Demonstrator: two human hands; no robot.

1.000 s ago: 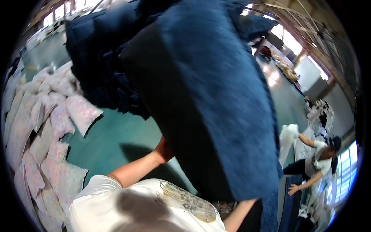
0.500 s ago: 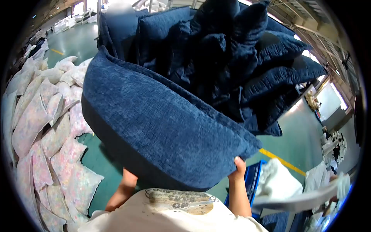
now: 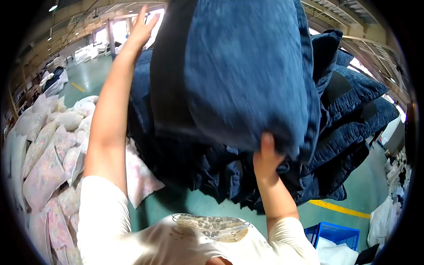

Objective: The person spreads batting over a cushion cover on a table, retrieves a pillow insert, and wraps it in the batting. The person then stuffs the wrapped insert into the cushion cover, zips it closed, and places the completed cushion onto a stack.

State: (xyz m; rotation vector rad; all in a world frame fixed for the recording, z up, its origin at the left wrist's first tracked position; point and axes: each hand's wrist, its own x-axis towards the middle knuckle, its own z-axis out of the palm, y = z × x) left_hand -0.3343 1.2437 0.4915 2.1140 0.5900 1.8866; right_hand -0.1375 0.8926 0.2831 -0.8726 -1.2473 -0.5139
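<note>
A big blue cushion (image 3: 247,75) with a dark side panel is raised in front of me, its top cut off by the view's edge. My right hand (image 3: 268,161) grips its lower right corner, thumb on the blue face and the other fingers partly hidden. Up at the left, my left hand (image 3: 143,28) stands open beside the cushion's dark side, fingers stretched upward and apart. Behind and below the raised cushion is a heap of dark blue cushions (image 3: 349,97), partly covered by it.
Pale, speckled pillows (image 3: 55,163) lie piled on the left. At lower right stands a blue plastic crate (image 3: 338,232) with white material by it. A yellow line (image 3: 340,208) crosses the green floor. White bundles (image 3: 384,216) lie along the right edge.
The cushion has gone from low at my body up and forward over the heap, turning more upright. My left hand has come from under it to high at its left; my right hand has risen too.
</note>
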